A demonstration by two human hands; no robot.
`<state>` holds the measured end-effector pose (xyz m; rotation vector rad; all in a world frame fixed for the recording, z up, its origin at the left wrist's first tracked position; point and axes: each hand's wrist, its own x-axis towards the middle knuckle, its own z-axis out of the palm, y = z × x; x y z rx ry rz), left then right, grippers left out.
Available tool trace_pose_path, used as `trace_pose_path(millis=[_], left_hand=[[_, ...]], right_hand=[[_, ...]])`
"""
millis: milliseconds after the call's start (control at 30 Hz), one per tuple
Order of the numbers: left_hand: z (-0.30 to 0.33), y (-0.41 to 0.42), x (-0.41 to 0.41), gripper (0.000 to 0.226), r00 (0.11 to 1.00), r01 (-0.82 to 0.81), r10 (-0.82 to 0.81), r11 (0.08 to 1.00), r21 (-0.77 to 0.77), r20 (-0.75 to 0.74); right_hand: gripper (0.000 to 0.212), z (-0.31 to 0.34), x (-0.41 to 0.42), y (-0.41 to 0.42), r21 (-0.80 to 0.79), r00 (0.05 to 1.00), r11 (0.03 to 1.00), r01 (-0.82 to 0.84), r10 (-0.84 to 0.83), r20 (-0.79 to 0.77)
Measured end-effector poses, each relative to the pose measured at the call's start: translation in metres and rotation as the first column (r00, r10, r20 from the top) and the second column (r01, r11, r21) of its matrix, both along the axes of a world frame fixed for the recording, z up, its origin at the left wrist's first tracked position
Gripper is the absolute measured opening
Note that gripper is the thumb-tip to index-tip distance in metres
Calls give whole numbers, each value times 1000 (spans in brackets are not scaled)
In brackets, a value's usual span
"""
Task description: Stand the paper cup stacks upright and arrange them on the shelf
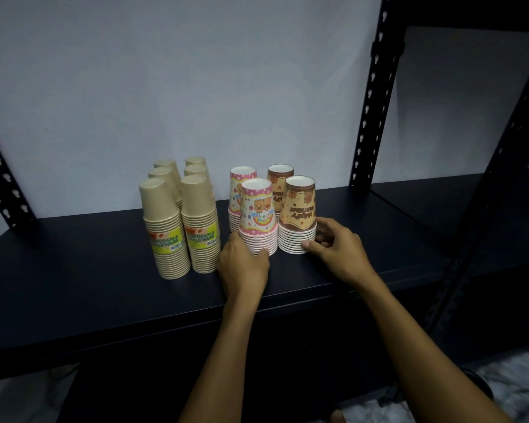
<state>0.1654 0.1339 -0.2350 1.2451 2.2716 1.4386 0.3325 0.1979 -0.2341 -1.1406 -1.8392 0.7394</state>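
Paper cup stacks standing rim-down on the dark shelf (74,285), grouped near the middle and set toward the back wall. Six plain tan stacks (180,221) form two columns on the shelf's left-of-centre part; the front two carry yellow-green labels. Beside them stand four printed stacks: two pink (258,215) and two brown (298,215), one of each in front.

The left hand (245,267) cups the base of the front pink stack, thumb and fingers partly closed around its lowest rims. The right hand (339,248) does the same at the front brown stack, thumb against the front of the rims, fingers curled round the far side. Both stacks rest on the shelf and touch or nearly touch each other.

Handling, as judged: nested paper cups are very light and easily crushed, and a tall stack tips or slides apart if pushed high. The rolled rims at the base are the stiffest part; a low, gentle grip there suits sliding the stacks into line.
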Motion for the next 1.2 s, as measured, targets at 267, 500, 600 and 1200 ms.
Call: trace_pose_path(millis=[267,500,600,1200], left_hand=[[0,0,-1,52,1000,-3,3,1000,-7,-18],[1,-2,0,52,1000,10,-10,1000,-2,-21],[4,-4,1,51,1000,7,-7,1000,-12,-24],[-3,-100,-76,10,947,-56,47,998,-21,-319]], right_hand=[[54,1,0,-1,14,998,1000,14,-15,55],[53,2,0,-1,4,999,1000,1,-1,54],[53,2,0,-2,-1,998,1000,-2,2,58],[59,6,-6,-9,81,696,986,147,-161,700]])
